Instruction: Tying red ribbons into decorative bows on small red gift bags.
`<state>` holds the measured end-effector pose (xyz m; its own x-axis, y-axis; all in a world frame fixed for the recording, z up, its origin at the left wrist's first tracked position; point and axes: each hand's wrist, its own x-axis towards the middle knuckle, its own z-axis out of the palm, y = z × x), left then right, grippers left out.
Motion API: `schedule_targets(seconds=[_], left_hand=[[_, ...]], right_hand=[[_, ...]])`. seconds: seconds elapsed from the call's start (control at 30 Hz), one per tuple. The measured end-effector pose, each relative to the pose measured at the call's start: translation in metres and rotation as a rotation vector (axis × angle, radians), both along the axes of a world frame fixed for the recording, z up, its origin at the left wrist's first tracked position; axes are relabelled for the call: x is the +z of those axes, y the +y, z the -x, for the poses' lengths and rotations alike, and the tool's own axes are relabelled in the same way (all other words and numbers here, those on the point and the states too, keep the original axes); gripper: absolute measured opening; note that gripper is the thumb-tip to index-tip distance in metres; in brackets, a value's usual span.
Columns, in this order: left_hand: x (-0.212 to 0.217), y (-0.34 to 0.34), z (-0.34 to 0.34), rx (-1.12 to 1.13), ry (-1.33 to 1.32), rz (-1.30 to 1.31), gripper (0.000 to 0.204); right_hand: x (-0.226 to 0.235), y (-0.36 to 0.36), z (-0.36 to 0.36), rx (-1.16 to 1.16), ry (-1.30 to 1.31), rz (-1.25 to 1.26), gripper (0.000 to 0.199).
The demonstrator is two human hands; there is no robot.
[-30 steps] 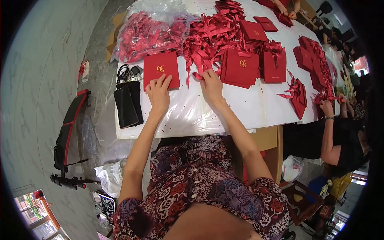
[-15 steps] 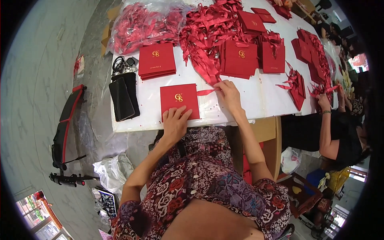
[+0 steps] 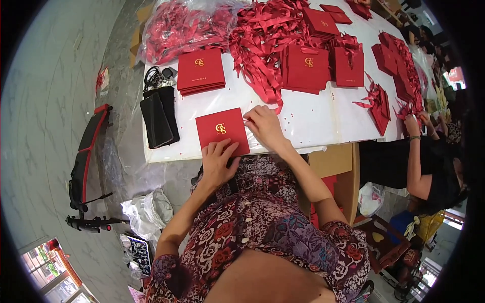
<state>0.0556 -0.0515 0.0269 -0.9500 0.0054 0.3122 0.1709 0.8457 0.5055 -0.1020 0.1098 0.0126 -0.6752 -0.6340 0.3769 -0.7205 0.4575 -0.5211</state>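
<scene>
A flat red paper gift bag point(image 3: 206, 124) with a gold emblem lies slightly turned near the table's front edge. My left hand point(image 3: 218, 160) rests on its lower part, fingers spread and holding nothing. At the bag's right edge is my right hand point(image 3: 264, 127), its fingers bent and drawn together; whatever they pinch is hidden. Beyond it a heap of loose red ribbons point(image 3: 262, 60) trails toward me. A stack of similar red bags point(image 3: 201, 76) sits behind the one under my left hand, and further stacked bags point(image 3: 306, 70) stand right of the ribbons.
A black phone point(image 3: 155, 121) lies on a dark cloth at the left, below a coiled black cable point(image 3: 152, 78). A clear plastic sack point(image 3: 184, 30) full of red ribbons fills the far left. At the right, another person's hand point(image 3: 413, 125) works among red ribbons.
My right hand has moved left and nearer me, to the bag's edge. The ribbon strand stretched between bag and hand no longer shows. The bag has turned slightly under my left hand.
</scene>
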Motion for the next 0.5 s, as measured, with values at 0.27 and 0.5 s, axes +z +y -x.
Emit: schedule_targets(seconds=[0.27, 0.5], left_hand=[[-0.004, -0.033, 0.056, 0.154, 0.042, 0.019, 0.052], [-0.003, -0.041, 0.076, 0.097, -0.036, 0.113, 0.062]], right_hand=[[-0.003, 0.003, -0.001, -0.039, 0.031, -0.031, 0.010], [0.012, 0.004, -0.012, -0.075, -0.293, 0.117, 0.010]])
